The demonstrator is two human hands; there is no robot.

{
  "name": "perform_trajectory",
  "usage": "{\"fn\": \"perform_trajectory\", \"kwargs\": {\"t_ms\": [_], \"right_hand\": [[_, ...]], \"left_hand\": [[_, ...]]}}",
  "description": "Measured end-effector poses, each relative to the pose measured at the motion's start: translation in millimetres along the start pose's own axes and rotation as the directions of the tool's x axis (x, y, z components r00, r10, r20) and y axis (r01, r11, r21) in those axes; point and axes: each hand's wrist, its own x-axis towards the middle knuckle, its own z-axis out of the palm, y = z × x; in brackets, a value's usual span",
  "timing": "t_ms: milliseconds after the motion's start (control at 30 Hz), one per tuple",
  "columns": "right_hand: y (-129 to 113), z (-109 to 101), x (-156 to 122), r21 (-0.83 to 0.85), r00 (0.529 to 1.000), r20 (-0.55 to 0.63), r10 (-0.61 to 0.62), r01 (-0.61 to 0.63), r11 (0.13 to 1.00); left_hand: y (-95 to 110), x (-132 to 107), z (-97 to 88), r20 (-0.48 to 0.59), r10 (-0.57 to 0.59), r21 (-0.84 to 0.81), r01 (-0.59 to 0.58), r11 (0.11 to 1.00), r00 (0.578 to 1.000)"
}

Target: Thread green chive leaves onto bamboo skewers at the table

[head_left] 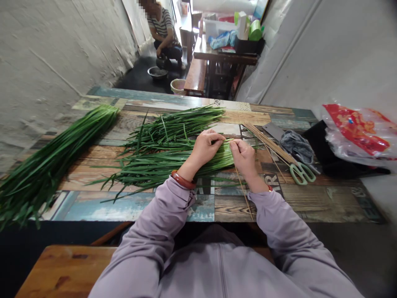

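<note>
Directly under the fingers, on the patchwork-patterned table (310,203), lies a bunch of long green stalks (155,163). Its long axis runs nearly side to side, the pale ends pointing right beneath the fingertips, the dark leaf tips fanning out well to their left. A second green bunch (176,126), just beyond the left fingers, points much the same way. Farther left of the fingers, a thick bundle (62,161) slants diagonally, pale ends away from the person.

The left hand (208,147) comes in from the left, knuckles up, and the right hand (244,159) from the right; both forearms angle inward, so the fingertips nearly meet. Each thumb and forefinger press together in a pinch, on something too fine to tell. Below the right fingers a thin straw-coloured strand (245,192) trails toward the table's near edge. To their right lie more straw-coloured strips (273,144) and green-handled scissors (300,173).
</note>
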Motion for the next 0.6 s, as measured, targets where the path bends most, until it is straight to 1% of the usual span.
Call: {"fn": "perform_trajectory", "kwargs": {"t_ms": [133,267,400,600], "right_hand": [[0.8,0.4,0.1,0.02,1.0,-0.006,-0.013,0.013,1.0],[1.2,0.7,1.2,0.026,1.0,-0.014,-0.023,0.024,0.999],[1.4,1.1,2.4,0.033,1.0,0.001,-0.004,0.004,0.999],[2.0,0.9,2.8,0.058,0.999,0.02,0.034,-0.035,0.998]], "left_hand": [[-0.1,-0.1,0.8,-0.021,0.001,-0.013,-0.002,1.0,1.0],[-1.3,0.1,1.7,-0.016,0.002,-0.037,-0.003,0.999,1.0],[-3.5,0.5,2.2,-0.012,0.002,-0.049,-0.003,0.999,1.0],[-4.9,0.4,3.3,-0.019,0.061,-0.01,-0.061,0.998,0.998]]}}
